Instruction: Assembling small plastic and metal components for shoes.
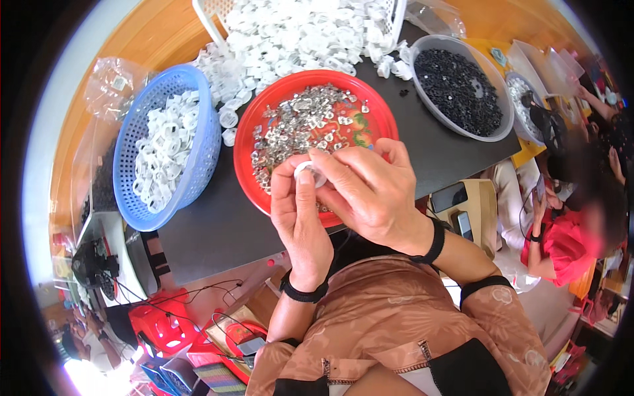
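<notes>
Both my hands meet over the near part of a red round tray point(247, 191) strewn with small shiny metal pieces point(290, 125). Between the thumb and fingers of my left hand point(300, 224) is a small white round plastic part point(316, 173). My right hand point(376, 191) has its fingertips closed at the same part, touching its top and side. Whether those right fingers also pinch a small metal piece is hidden. A blue perforated basket point(208, 142) of similar white parts tilts on the left of the tray.
Beyond the tray, a white basket point(398, 23) overflows with white parts onto the dark table point(224, 244). A grey bowl point(498, 132) of small black pieces stands right. Phones point(449, 197) lie on a cardboard box. Cables hang lower left; a person in red point(568, 247) sits at right.
</notes>
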{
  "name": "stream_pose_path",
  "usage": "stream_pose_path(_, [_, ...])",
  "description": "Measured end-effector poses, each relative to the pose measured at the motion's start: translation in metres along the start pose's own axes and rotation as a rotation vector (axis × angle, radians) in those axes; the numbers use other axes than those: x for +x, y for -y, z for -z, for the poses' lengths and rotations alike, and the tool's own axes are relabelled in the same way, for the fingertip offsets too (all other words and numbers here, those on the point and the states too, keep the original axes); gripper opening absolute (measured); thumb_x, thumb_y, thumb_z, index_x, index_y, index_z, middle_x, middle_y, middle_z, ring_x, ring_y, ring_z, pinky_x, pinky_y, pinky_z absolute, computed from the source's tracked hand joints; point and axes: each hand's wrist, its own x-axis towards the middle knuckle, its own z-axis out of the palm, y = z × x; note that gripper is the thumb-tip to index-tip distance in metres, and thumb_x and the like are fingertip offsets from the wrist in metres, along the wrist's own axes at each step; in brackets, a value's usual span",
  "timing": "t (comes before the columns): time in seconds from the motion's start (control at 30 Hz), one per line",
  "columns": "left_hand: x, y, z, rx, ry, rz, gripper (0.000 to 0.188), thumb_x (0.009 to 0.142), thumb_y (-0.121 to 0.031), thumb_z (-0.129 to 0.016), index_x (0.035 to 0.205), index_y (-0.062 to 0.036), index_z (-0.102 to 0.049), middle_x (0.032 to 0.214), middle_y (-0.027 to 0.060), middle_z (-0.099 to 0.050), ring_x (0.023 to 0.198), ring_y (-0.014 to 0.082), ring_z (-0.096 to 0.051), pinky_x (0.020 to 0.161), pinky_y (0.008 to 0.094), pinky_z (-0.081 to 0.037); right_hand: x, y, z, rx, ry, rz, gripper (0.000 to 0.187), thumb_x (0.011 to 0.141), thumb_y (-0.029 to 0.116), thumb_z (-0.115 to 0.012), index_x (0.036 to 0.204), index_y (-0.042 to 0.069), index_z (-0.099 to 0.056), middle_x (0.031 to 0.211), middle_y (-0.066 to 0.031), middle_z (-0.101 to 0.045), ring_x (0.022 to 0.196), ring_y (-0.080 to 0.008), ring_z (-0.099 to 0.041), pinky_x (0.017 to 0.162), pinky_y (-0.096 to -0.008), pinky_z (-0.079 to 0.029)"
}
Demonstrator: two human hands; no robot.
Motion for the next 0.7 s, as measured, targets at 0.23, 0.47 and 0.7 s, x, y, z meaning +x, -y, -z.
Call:
stream_pose_path(0.23, [-0.0021, -0.0015, -0.0002, -0.023, 0.007, 0.006, 0.019, 0.102, -0.011, -0.047, 0.116, 0.0004, -0.054, 0.111, 0.0069, -0.06, 0.097, 0.0074, -0.058, 0.081, 0.0224, -0.048, -0.0003, -0.0026, 0.0003, 0.012, 0.001, 0.04, 0.039, 0.075, 0.018, -0.072, 0.111, 0.006, -0.066, 0.089, 0.0027, -0.059, 0.074, -0.0108, -0.058, 0.069, -0.0345, -0.038])
stream_pose_path(0.47, [-0.0021, -0.0033, 0.0001, -0.017, 0.022, 0.082, 0.021, 0.101, -0.008, -0.047, 0.118, 0.0013, -0.054, 0.112, 0.0068, -0.06, 0.1, 0.0087, -0.058, 0.085, 0.0232, -0.046, -0.0018, -0.0055, -0.0017, -0.021, -0.013, 0.064, 0.04, 0.075, 0.019, -0.071, 0.112, 0.006, -0.066, 0.087, 0.0031, -0.058, 0.072, -0.0109, -0.057, 0.07, -0.0348, -0.038])
stream_pose_path(0.7, [-0.0021, -0.0033, 0.0, -0.179, 0.022, 0.098, 0.022, 0.1, -0.006, -0.046, 0.12, 0.0011, -0.054, 0.114, 0.0081, -0.06, 0.104, 0.0113, -0.056, 0.09, 0.0269, -0.045, -0.0008, -0.0058, 0.0, -0.005, -0.008, 0.046, 0.04, 0.074, 0.02, -0.073, 0.112, 0.007, -0.067, 0.085, 0.0034, -0.056, 0.071, -0.0106, -0.056, 0.07, -0.034, -0.037])
